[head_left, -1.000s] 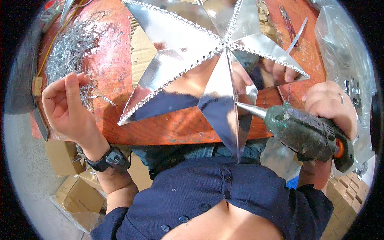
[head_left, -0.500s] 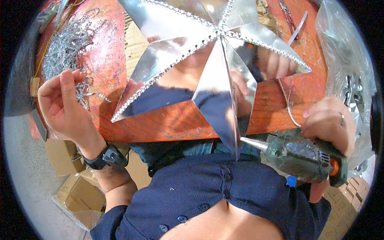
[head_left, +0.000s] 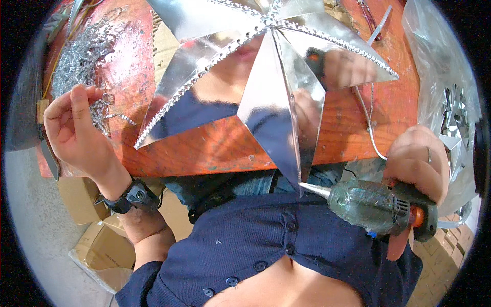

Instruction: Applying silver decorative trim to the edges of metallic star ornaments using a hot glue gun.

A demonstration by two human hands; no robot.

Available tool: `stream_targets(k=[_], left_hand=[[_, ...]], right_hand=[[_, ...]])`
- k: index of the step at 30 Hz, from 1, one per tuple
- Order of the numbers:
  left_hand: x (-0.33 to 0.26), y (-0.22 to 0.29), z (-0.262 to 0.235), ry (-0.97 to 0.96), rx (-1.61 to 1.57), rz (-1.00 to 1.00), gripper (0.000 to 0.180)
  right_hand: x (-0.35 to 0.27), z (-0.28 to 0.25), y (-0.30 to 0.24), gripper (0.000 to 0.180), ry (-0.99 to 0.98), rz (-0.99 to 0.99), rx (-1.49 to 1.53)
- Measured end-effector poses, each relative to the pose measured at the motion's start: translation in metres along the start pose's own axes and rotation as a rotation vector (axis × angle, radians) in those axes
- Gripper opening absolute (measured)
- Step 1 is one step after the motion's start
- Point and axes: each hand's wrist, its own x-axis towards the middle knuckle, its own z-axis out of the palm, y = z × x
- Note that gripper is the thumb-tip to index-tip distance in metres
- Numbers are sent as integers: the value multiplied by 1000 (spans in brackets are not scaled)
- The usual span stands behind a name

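Note:
A mirror-silver paper star [head_left: 230, 77] lies on the orange-red table, its ridges partly edged with silver sequin trim [head_left: 202, 77]. One untrimmed point [head_left: 276, 123] reaches past the near table edge towards me. My right hand [head_left: 417, 163] grips a dark hot glue gun [head_left: 365, 207]; its metal nozzle is at the tip of that point, touching or nearly so. My left hand [head_left: 79, 138] is raised at the left, fingers curled in and thumb up, beside a loose heap of silver sequin strands [head_left: 84, 59]. Anything between those fingers is hidden.
Clear plastic bagging [head_left: 434, 77] holding silver pieces hangs at the right. A white cord [head_left: 372, 134] runs from under the star towards my right hand. Brown cardboard [head_left: 163, 46] lies under the star; cardboard boxes [head_left: 105, 245] stand on the floor at lower left.
The star has shifted slightly up and left in view. The glue gun has moved a little left and down, staying at the near point's tip. My left hand is nearly still.

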Motion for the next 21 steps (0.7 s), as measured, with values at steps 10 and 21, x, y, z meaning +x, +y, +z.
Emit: stream_targets(k=[10,21], left_hand=[[2,-4,-1,-22,50,-9,7],[-50,29,9,-369,-193,123,11]], right_hand=[[-11,18,-6,81,232,-71,-100],[-117,-19,-4,70,586,715,-573]])
